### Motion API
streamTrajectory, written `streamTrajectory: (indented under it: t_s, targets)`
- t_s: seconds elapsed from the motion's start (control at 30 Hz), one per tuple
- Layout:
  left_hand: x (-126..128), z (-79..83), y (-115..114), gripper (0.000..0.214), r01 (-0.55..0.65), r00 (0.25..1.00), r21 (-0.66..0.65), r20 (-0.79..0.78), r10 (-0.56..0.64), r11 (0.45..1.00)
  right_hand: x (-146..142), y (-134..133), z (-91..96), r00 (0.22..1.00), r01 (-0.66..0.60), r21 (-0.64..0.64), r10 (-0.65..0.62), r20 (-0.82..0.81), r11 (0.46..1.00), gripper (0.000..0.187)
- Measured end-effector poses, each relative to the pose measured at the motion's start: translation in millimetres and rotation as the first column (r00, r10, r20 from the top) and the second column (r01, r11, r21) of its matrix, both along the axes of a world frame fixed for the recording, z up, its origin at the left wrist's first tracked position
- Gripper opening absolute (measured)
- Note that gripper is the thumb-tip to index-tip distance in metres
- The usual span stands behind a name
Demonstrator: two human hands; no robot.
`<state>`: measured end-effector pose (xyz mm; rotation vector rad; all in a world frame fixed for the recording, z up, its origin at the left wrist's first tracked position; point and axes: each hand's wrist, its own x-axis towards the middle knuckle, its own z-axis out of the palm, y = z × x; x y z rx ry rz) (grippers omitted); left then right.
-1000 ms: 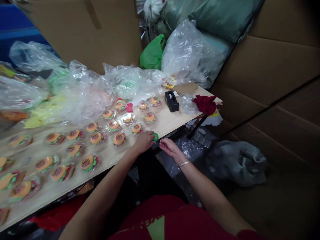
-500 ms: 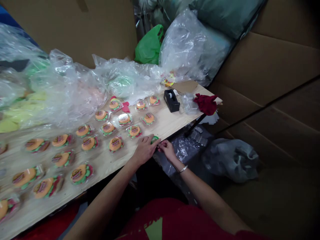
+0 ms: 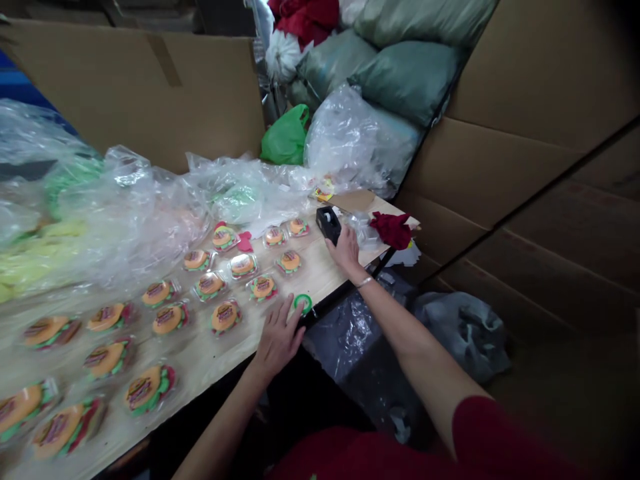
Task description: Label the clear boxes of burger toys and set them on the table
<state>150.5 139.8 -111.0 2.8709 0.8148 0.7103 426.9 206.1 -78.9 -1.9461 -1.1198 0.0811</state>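
Observation:
My left hand [image 3: 277, 338] lies on the near edge of the wooden table, fingers stretched out and apart. Just beyond its fingertips is a green ring [image 3: 303, 305], which looks like a roll of tape. Farther along, my right hand [image 3: 346, 251] closes on the near end of a black tape dispenser [image 3: 327, 223]; some of its fingers are hidden. To the left of the hands, several toy burgers in clear plastic packs, such as one burger pack [image 3: 225, 316], lie spread in rows.
Clear plastic bags [image 3: 150, 200] line the table's back, before a large cardboard box [image 3: 200, 100]. A dark red cloth [image 3: 393, 230] sits at the right end beside clear plastic containers [image 3: 364, 230]. A grey bag [image 3: 465, 333] lies below on the right.
My right hand has left the spot beside my left hand and reached forward to the tape dispenser. My left hand has drawn back slightly from the green ring. The view has tilted up.

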Motion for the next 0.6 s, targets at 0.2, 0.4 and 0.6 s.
streamTrajectory:
  t_s: [0.2, 0.4, 0.6]
  targets:
    - [-51.0, 0.9, -42.6, 0.059, -0.157, 0.979, -0.046, 0.127, 0.162, 0.987, 16.1, 35.7, 0.1, 0.996, 0.089, -0.150, -0.087, 0.019, 0.985, 0.065]
    - [-90.5, -6.4, -58.3, 0.048, -0.319, 0.940, -0.104, 0.092, 0.328, 0.942, 20.7, 7.8, 9.2, 0.999, 0.022, -0.119, -0.025, -0.028, 0.993, 0.061]
    - [-93.1, -3.9, -23.3, 0.039, -0.393, 0.904, -0.249, 0.073, 0.422, 0.885, -26.9, -50.9, 27.8, 0.985, -0.166, 0.038, 0.167, -0.044, 0.985, 0.060]
